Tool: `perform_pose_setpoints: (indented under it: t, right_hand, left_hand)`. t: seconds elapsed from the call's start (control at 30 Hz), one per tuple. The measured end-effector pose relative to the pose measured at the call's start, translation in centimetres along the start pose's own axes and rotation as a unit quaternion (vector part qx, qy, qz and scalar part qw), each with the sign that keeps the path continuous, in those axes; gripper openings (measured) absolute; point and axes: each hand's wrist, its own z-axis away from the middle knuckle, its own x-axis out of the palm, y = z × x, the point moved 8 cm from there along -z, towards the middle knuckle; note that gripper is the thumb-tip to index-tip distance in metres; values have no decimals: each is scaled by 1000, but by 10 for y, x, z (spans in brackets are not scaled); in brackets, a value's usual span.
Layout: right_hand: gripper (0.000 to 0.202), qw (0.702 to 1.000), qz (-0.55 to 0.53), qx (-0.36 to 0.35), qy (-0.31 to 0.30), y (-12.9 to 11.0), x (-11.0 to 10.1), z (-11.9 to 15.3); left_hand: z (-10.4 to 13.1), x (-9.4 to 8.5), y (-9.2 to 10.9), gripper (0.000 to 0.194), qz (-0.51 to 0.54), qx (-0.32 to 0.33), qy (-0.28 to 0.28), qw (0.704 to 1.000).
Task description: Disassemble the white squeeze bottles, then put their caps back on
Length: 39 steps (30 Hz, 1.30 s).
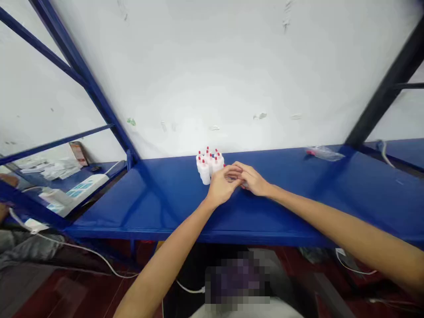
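Observation:
Several white bottles with red tips (205, 173) stand upright in a tight cluster on the blue table. My left hand (222, 183) is just right of and in front of the cluster, its fingers curved and meeting those of my other hand. My right hand (254, 180) is closed, its fingertips pressed together near a small pale bit that I cannot identify. One more red tip shows just behind my left hand. What lies between the two hands is mostly hidden by the fingers.
A clear plastic bag with something pink (324, 153) lies at the table's back right. Blue metal posts (96, 95) rise at the left. Beyond them are a white power strip (88, 185), a phone (78, 153) and white papers. White cables hang below the table edge (152, 234).

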Motion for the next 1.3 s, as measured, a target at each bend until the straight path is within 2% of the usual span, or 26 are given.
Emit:
perform_pose_setpoints:
  t: [0.33, 0.4, 0.5, 0.57, 0.63, 0.83, 0.93, 1.0, 1.07, 1.17, 1.3]
  right_hand:
    - [22, 998, 49, 21, -32, -1, -1, 1]
    - [29, 998, 62, 9, -17, -1, -5, -2]
    - [29, 992, 112, 13, 53, 7, -22, -7]
    - [25, 983, 162, 22, 89, 14, -34, -9]
    - [23, 971, 216, 22, 100, 19, -42, -11]
    - [27, 949, 301, -21, 93, 21, -44, -12]
    - [27, 947, 304, -8, 102, 21, -44, -13]
    - [18, 946, 305, 10, 111, 22, -45, -13]
    - [15, 946, 298, 19, 124, 20, -47, -13]
    - [25, 952, 268, 14, 146, 14, -48, -12]
    - [39, 973, 194, 29, 124, 12, -40, -10]
  left_hand:
    - [-4, 5, -8, 15, 41, -22, -64, 997]
    - [-5, -4, -5, 16, 30, -15, -36, 999]
    - [-6, -32, 6, 13, -29, 27, 80, 996]
    - [-3, -48, 18, 12, -99, 78, 152, 980]
    - [-1, -55, 28, 13, -166, 119, 185, 961]
    - [-2, -53, 30, 17, -232, 131, 186, 946]
    - [-6, -50, 26, 17, -244, 131, 174, 945]
    - [-8, -49, 24, 17, -255, 138, 169, 942]
    - [-11, -47, 22, 18, -268, 145, 165, 938]
    - [-13, -45, 22, 23, -284, 164, 163, 931]
    - [-8, -45, 31, 17, -292, 202, 180, 917]
